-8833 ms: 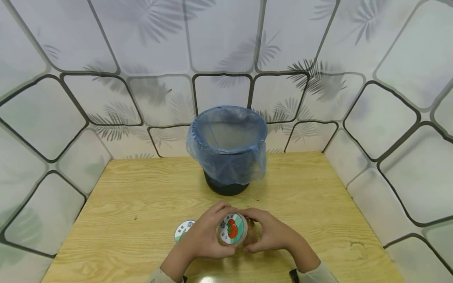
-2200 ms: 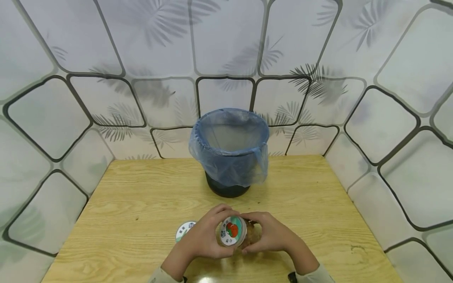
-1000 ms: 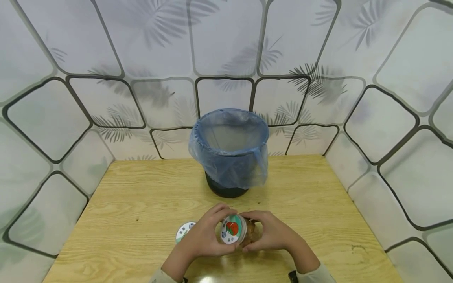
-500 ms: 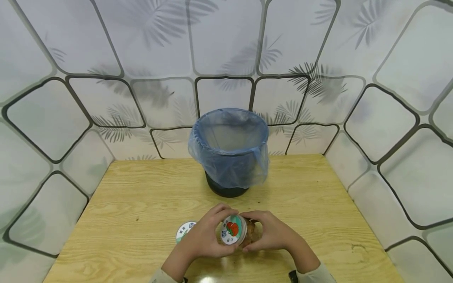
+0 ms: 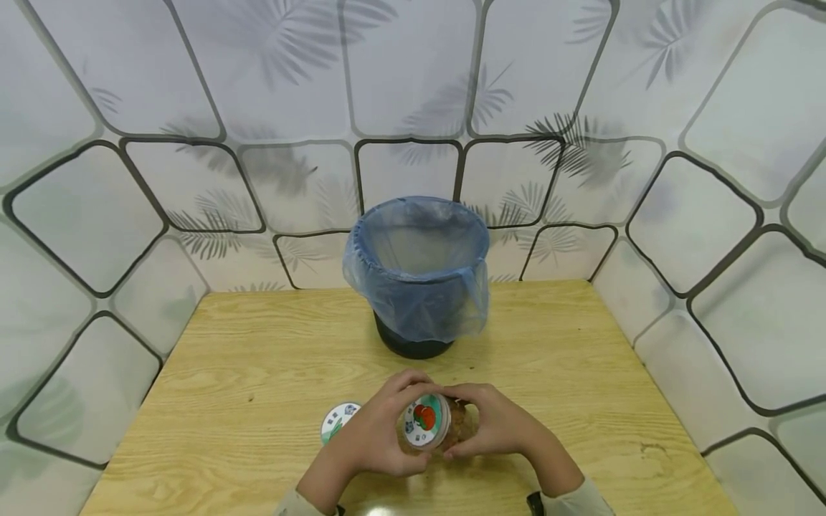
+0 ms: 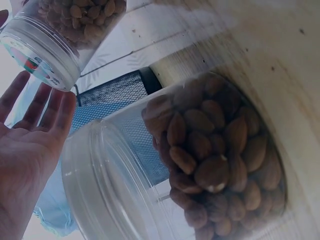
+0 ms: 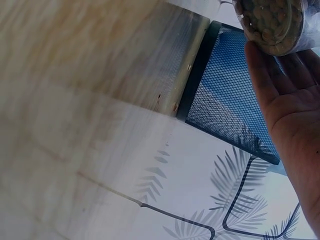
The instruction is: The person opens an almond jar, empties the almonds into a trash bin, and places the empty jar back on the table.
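Both hands grip one clear plastic jar (image 5: 459, 424) of almonds, tilted toward the head camera over the front of the table. My left hand (image 5: 386, 433) curls round the end with the lid (image 5: 422, 421), which carries a red tomato picture on white and green. At the jar's base end, my right hand (image 5: 500, 423) holds it between fingers and thumb. A second jar (image 6: 215, 160) of almonds stands upright beside my left hand; its lid (image 5: 337, 419) has a green picture and is partly hidden by that hand in the head view.
Behind the hands stands a black mesh bin (image 7: 227, 85) lined with a blue plastic bag (image 5: 419, 301). The wooden table (image 5: 258, 358) is enclosed by patterned walls (image 5: 290, 179) at the back and on both sides.
Both hands keep hold of the same jar in nearly the same place. My left fingertips have shifted slightly right along the lid's rim in the last half second.
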Demonstrator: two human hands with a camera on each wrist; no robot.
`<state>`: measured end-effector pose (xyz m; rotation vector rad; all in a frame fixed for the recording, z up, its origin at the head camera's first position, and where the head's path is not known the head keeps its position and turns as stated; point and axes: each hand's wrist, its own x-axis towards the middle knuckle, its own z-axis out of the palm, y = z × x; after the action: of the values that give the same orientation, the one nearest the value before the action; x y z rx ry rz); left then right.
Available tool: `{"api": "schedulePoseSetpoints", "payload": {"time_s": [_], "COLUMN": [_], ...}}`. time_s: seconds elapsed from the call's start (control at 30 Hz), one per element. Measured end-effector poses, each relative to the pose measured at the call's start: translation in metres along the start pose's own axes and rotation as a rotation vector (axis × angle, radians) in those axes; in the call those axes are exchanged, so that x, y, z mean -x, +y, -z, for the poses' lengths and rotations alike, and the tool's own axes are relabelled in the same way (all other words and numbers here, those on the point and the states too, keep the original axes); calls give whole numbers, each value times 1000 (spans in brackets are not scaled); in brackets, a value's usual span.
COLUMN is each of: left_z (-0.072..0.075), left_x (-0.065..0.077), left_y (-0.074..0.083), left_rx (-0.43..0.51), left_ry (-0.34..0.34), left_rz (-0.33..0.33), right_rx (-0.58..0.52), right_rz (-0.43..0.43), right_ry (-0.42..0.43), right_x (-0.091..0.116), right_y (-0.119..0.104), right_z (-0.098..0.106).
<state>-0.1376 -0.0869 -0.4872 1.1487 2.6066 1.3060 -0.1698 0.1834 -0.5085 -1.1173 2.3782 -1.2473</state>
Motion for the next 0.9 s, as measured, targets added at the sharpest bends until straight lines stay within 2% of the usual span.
{"api": "schedulePoseSetpoints", "payload": {"time_s": [0.17,0.53,0.9], "left_z": [0,-1,1], "left_x": [-1,-1,-2], "left_y": [1,0,-2], "left_rx": [13,-2,40], "left_ry": [-23,4,15], "left_rz": [2,-29,3], "right_rx": [14,6,7], "right_rz": [-17,-43,-20], "right_ry": [7,10,10], "right_x": [0,1,0], "right_y": [-1,-1,0], "right_z": [1,0,-1]}}
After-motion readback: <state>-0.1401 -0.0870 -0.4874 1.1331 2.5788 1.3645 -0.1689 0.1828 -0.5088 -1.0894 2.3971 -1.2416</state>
